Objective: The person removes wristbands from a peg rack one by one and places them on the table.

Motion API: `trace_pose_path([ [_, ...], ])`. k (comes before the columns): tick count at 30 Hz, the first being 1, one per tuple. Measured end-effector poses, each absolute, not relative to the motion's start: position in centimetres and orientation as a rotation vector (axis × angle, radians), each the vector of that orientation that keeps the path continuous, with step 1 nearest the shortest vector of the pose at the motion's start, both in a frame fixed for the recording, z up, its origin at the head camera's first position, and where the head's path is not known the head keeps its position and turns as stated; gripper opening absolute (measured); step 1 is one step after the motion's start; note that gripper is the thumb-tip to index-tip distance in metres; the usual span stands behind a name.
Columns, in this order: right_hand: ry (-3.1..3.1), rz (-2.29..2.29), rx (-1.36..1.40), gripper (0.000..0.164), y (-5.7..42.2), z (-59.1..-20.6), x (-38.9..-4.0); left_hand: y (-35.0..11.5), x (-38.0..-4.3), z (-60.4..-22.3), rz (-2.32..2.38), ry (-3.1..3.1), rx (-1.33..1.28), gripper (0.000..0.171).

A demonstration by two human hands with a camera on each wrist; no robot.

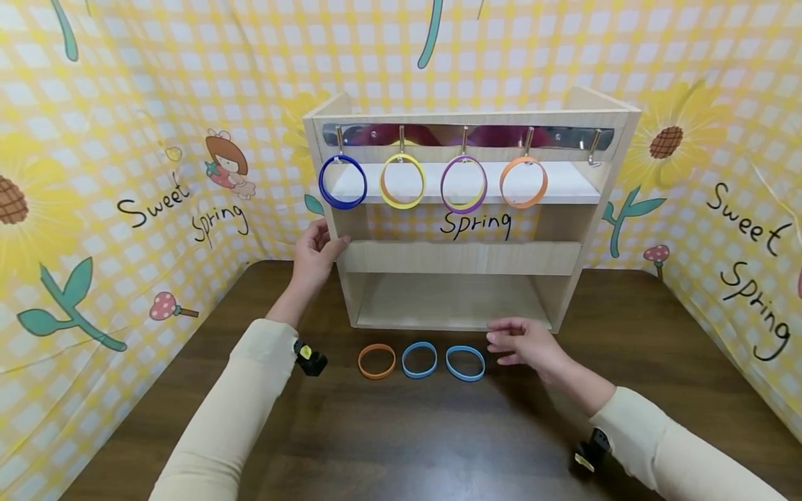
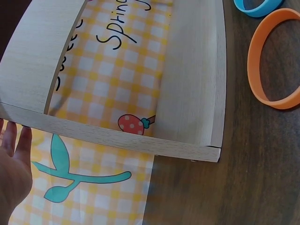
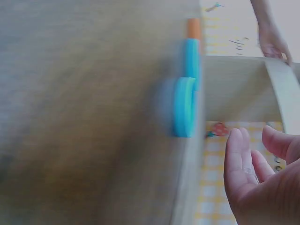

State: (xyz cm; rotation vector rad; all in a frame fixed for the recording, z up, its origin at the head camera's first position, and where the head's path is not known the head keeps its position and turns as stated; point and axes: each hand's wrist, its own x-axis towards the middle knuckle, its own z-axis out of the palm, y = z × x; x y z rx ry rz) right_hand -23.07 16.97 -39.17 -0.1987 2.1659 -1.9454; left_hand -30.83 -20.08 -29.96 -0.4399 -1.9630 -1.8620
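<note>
- The right hand [image 1: 526,341] was loosely spread, its fingers slightly bent and its thumb apart from them, with nothing in its grasp.
- The right blue band [image 1: 466,378] lay on the worktop [image 1: 401,438] just left of the right hand's fingertips; the head and right wrist views showed a gap between them.
- The middle blue band [image 1: 419,376] lay farther left from that hand, and the orange band [image 1: 376,377] farthest left, the three making a row, each apart from the next, on the near side of the shelf [image 1: 466,257].
- In the head view, the right hand's upper fingers overlapped the shelf's lower front edge, toward its right end; whether they touched it could not be told.
- The left hand [image 1: 313,257] held the shelf's left side, thumb at the front edge and fingers against the outer face, well to the far left of the orange band.
- Above the row, a metal strip [image 1: 432,134] with five hooks ran across the shelf's top front. From left to right hung a dark blue band [image 1: 343,207], a yellow band [image 1: 402,207], a purple band [image 1: 464,211] and a light orange band [image 1: 523,206].
- A yellow checked cloth [image 1: 501,56] stood behind the shelf and at both sides.
</note>
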Motion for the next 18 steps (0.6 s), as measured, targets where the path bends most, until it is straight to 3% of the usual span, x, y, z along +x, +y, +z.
trace_pose_path([
  [7, 2.147, -2.087, -0.277, 0.041, 17.5, -35.9, -23.6, -20.0, -30.8, -29.9, -1.88, -1.942, -0.432, 0.034],
  [15, 2.02, -2.314, -0.338, 0.052, 18.7, -31.5, -24.3, -19.8, -30.8, -29.6, -1.863, -1.964, -0.424, 0.037],
  [18, 1.925, -2.416, -0.32, 0.049, 18.8, -30.4, -24.5, -19.9, -30.8, -29.6, -1.855, -1.972, -0.411, 0.039],
])
